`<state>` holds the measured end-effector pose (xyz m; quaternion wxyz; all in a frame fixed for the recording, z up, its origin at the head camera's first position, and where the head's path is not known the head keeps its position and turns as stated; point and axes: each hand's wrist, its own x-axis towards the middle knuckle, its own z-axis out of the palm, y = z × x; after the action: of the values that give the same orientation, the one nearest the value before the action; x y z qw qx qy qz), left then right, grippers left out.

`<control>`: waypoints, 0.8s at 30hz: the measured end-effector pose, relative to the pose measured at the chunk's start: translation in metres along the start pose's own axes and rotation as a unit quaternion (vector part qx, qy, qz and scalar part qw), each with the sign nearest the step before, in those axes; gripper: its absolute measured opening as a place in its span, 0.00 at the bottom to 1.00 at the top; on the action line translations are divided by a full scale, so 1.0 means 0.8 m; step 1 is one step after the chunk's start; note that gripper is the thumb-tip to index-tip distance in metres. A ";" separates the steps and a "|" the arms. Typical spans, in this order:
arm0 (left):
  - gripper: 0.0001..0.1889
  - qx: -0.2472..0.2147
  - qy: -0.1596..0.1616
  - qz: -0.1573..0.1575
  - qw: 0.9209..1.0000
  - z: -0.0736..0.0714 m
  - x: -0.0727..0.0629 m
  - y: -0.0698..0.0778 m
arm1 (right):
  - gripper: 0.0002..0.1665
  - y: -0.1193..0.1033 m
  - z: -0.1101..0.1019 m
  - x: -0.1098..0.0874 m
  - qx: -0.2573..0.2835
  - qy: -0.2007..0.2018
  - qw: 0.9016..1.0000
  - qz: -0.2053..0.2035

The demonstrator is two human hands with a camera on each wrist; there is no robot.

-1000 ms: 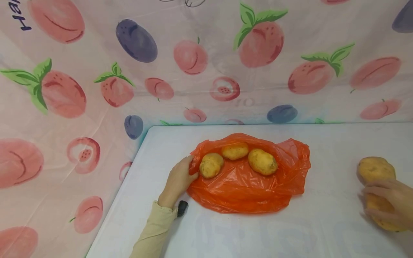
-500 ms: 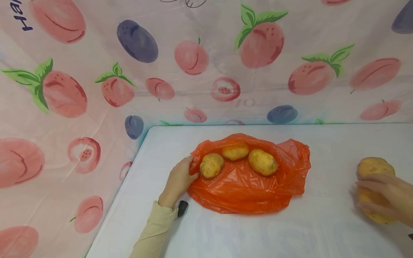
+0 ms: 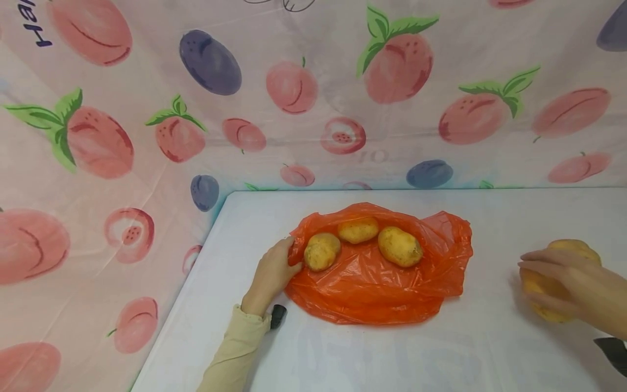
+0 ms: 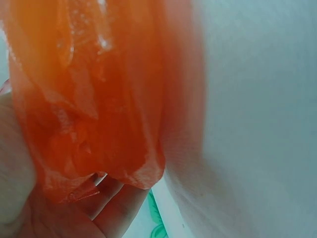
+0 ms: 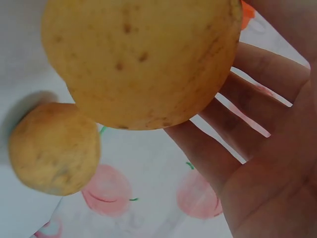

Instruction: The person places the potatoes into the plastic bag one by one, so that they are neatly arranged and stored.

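Note:
An orange plastic bag (image 3: 362, 305) lies spread on the white table, with three potatoes on it: a left one (image 3: 322, 251), a middle one (image 3: 358, 230) and a right one (image 3: 399, 246). At the bag's left edge my left hand (image 3: 269, 275) pinches the plastic between thumb and fingers; the left wrist view shows the film (image 4: 94, 124) against the fingers. Over on the right, my right hand (image 3: 580, 283) holds a large potato (image 5: 143, 74), its fingers round one side. Behind that hand stands another potato (image 3: 575, 246), partly covered by it in the head view.
Fruit-patterned cloth (image 3: 294, 87) hangs along the back and left of the white table (image 3: 490, 354). Between the bag and my right hand lies a stretch of bare tabletop. A dark wrist device (image 3: 277, 316) shows beside my left wrist.
My right hand has moved left and slightly away from me with the large potato, past the front of the other potato. The left hand and the bag have stayed put.

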<state>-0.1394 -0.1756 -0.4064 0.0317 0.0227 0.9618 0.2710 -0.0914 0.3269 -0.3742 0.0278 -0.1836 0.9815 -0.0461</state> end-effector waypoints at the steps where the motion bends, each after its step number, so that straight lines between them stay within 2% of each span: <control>1: 0.35 0.001 0.001 0.000 1.000 0.000 0.000 0.000 | 0.31 -0.003 -0.002 0.002 0.000 0.006 1.000 -0.004; 13: 0.35 0.003 0.002 0.006 1.000 0.000 0.002 -0.001 | 0.29 -0.018 -0.016 0.013 -0.014 0.094 0.994 -0.061; 15: 0.35 0.005 0.002 0.004 1.000 0.000 0.002 -0.001 | 0.30 -0.021 -0.020 0.014 -0.008 0.097 0.993 -0.061; 24: 0.35 0.004 0.001 0.002 1.000 -0.001 0.000 0.000 | 0.34 -0.044 -0.045 0.026 0.022 0.026 0.999 -0.016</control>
<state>-0.1394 -0.1759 -0.4058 0.0303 0.0245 0.9629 0.2672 -0.1005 0.2895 -0.3355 0.0052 -0.1968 0.9777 -0.0731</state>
